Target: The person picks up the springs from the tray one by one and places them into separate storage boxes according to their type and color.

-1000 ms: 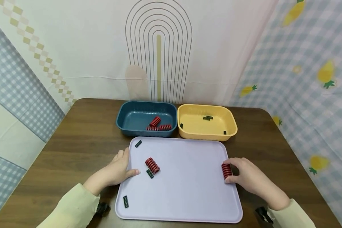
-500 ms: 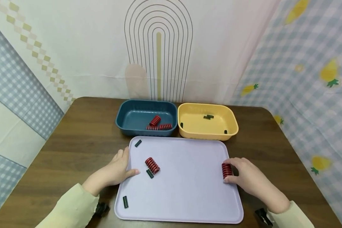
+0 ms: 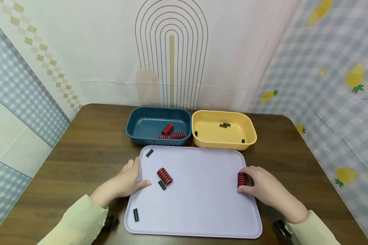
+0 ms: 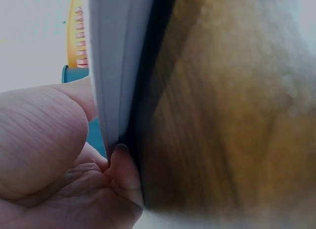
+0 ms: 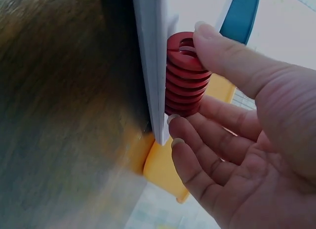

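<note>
The head view looks forward and down from six o'clock, well back, over the whole tray (image 3: 199,204). Both wrist views face twelve, close by the left hand (image 3: 126,180) at nine and right hand (image 3: 263,184) at three; all three share the blue bin (image 3: 144,126).

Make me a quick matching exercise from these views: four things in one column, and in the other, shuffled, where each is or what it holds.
Column one:
1. Left hand
2. Right hand
3. Blue bin
4. Yellow bin

Column two:
A. Has red springs lying in it
B. Pinches a red spring
C. Has dark springs lying in it
D. At the left edge of the tray

Right pairs: 1-D, 2-B, 3-A, 4-C.
</note>
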`<move>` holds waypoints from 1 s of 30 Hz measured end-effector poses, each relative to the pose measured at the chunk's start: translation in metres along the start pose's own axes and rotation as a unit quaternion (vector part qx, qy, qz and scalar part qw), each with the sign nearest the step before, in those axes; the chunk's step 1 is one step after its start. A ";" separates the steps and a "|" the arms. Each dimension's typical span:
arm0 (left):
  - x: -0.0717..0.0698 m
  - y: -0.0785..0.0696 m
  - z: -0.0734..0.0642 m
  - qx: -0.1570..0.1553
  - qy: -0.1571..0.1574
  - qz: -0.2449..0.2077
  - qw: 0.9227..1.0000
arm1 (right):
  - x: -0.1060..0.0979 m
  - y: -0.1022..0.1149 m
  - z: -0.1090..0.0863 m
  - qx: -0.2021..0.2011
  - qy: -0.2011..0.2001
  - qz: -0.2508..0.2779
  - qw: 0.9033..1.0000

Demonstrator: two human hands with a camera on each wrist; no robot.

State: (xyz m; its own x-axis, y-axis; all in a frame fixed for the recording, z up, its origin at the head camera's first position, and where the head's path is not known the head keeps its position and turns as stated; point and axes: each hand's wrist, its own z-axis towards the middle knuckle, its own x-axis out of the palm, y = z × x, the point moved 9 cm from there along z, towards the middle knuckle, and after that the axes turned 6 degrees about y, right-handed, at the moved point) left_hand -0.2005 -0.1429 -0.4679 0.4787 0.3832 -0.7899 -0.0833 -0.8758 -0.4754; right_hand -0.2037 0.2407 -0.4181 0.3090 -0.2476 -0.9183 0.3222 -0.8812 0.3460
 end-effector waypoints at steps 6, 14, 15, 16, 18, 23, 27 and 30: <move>-0.001 -0.004 -0.001 0.004 0.004 -0.003 1.000 | -0.001 0.014 0.009 -0.018 -0.003 -0.006 1.000; -0.001 -0.001 -0.001 0.001 0.000 0.001 1.000 | -0.026 0.069 0.038 -0.081 -0.031 0.009 0.996; -0.001 0.000 0.000 0.001 0.000 0.003 1.000 | -0.030 0.077 0.043 -0.088 -0.034 0.010 0.995; 0.000 0.001 0.000 0.001 -0.001 0.003 1.000 | -0.034 0.085 0.047 -0.095 -0.040 0.012 0.995; 0.000 0.002 0.000 0.002 -0.002 0.005 1.000 | -0.041 0.099 0.058 -0.108 -0.051 0.024 0.993; -0.001 0.002 0.001 0.005 -0.008 0.006 1.000 | -0.055 0.124 0.090 -0.119 -0.083 0.078 0.986; -0.003 0.000 0.000 0.007 -0.010 0.003 1.000 | -0.057 0.136 0.115 -0.109 -0.108 0.114 0.981; -0.003 -0.001 0.000 0.008 -0.009 0.003 1.000 | -0.054 0.141 0.133 -0.092 -0.117 0.128 0.981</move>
State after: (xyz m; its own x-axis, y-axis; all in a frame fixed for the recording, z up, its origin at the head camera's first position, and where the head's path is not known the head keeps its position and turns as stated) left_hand -0.2017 -0.1431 -0.4651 0.4616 0.3832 -0.8000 -0.0999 -0.8737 -0.4761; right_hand -0.2940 0.0760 -0.3453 0.1940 -0.5565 -0.8079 0.4226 -0.6958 0.5808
